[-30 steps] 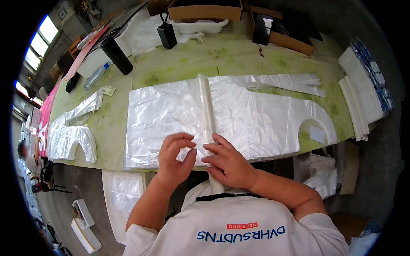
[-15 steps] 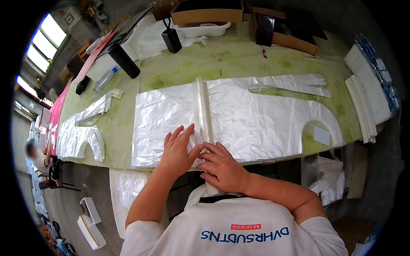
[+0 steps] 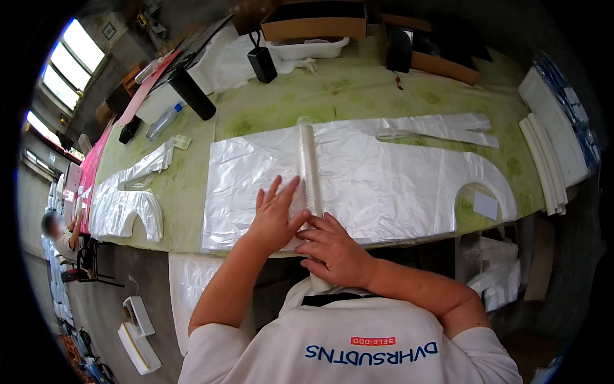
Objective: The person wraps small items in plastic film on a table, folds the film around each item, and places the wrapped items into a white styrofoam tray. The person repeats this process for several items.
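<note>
Thin, shiny plastic aprons (image 3: 396, 185) lie flat in front of me, with neck loop and tie strips toward the right. Across them, running away from me, rests a narrow roll of clear plastic film (image 3: 308, 157), its near end reaching past the table edge. My left hand (image 3: 274, 217) lies on the plastic just left of the roll, fingers spread, its thumb close to the right hand's fingertips. My right hand (image 3: 338, 251) is bent over the near part of the roll, fingers curled across it. A small white card (image 3: 485, 205) sits inside the neck opening.
More folded plastic (image 3: 128, 208) lies at left. A water bottle (image 3: 164, 121), a black cylinder (image 3: 192, 94) and a black box with a loop (image 3: 261, 64) stand farther back. Cardboard boxes (image 3: 313, 28) line the far edge; white rolls (image 3: 543, 163) lie right. Another person (image 3: 66, 240) sits far left.
My left hand has slid slightly forward along the roll, fingers flatter on the plastic. The right hand stays in place. The whole view has shifted a little.
</note>
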